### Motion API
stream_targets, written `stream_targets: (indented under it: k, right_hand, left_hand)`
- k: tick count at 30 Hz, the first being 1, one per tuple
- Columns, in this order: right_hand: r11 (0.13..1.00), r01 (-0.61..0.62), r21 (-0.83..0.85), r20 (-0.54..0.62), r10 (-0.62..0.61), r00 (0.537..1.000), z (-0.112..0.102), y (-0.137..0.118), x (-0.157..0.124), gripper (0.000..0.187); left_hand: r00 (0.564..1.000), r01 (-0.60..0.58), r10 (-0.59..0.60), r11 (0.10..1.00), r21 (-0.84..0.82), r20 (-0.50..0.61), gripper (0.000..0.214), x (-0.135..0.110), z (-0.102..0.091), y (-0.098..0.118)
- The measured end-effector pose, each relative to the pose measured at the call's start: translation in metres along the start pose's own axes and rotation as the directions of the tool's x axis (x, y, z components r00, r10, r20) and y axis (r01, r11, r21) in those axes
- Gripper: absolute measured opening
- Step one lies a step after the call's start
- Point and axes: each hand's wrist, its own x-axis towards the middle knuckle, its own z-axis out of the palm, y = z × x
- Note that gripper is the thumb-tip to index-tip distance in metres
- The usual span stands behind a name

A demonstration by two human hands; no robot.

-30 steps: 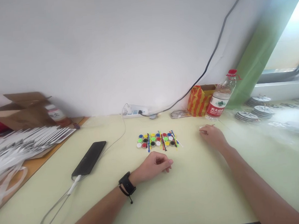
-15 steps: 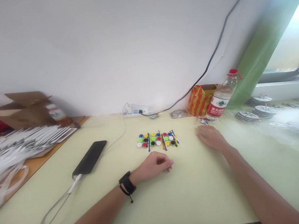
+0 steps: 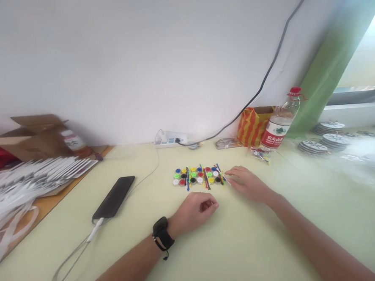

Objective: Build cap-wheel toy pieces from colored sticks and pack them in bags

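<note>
My left hand [image 3: 194, 210], with a black watch [image 3: 162, 234] at its wrist, rests on the table just in front of the rows of coloured discs. Its fingers are curled together; what lies inside them, if anything, is hidden. The round discs [image 3: 200, 180] stand in a tidy block, in blue, yellow, green, red, black and white. Between and beside them lie bundles of thin coloured plastic pointers [image 3: 205, 178]. My right hand [image 3: 249, 184] reaches in from the right, fingers stretched and slightly apart, its tips beside a white pointer [image 3: 228, 181] at the block's right end.
A clear bag of small coloured pieces [image 3: 261, 154] lies by a large water bottle [image 3: 273, 133]. Stacked white discs [image 3: 313, 147] stand at the right. Left are a phone [image 3: 114, 198] on a cable and a pile of white sheets [image 3: 43, 177]. A power strip [image 3: 170, 140] lies by the wall.
My right hand has moved left from the clear bag by the bottle to the right end of the disc block. My left hand stays nearly in place, still curled.
</note>
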Motion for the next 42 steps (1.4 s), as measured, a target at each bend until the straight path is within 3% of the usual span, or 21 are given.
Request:
stream_targets:
  k: [3, 7, 11, 20, 34, 42]
  right_hand:
    - [1.0, 0.025, 0.013, 0.028, -0.025, 0.999, 0.005, -0.006, 0.001, 0.026]
    - [0.999, 0.027, 0.019, -0.008, -0.027, 1.0, 0.013, -0.005, 0.002, 0.027]
    - [0.999, 0.017, 0.033, -0.045, -0.016, 0.999, 0.023, -0.005, 0.005, 0.024]
    - [1.0, 0.003, 0.007, -0.071, -0.002, 0.997, 0.022, -0.003, 0.006, 0.021]
    - [1.0, -0.013, -0.021, -0.064, 0.011, 0.998, 0.023, -0.003, 0.006, 0.019]
    - [0.997, 0.067, -0.032, -0.048, -0.069, 0.996, 0.025, -0.004, 0.005, 0.04]
  left_hand:
    - [0.997, -0.062, 0.065, 0.995, 0.08, -0.04, 0.016, 0.0, 0.0, -0.001]
    - [0.968, -0.156, 0.18, 0.978, 0.141, -0.173, 0.009, 0.004, -0.002, -0.008]
    - [0.943, -0.195, 0.242, 0.958, 0.211, -0.23, 0.017, 0.008, -0.004, -0.016]
    - [0.964, -0.176, 0.227, 0.937, 0.303, -0.142, 0.026, 0.007, -0.005, -0.016]
    - [0.974, -0.11, 0.147, 0.971, 0.213, -0.171, 0.02, 0.007, -0.005, -0.016]
    - [0.973, -0.104, 0.14, 0.976, 0.189, -0.185, 0.018, 0.007, -0.005, -0.017]
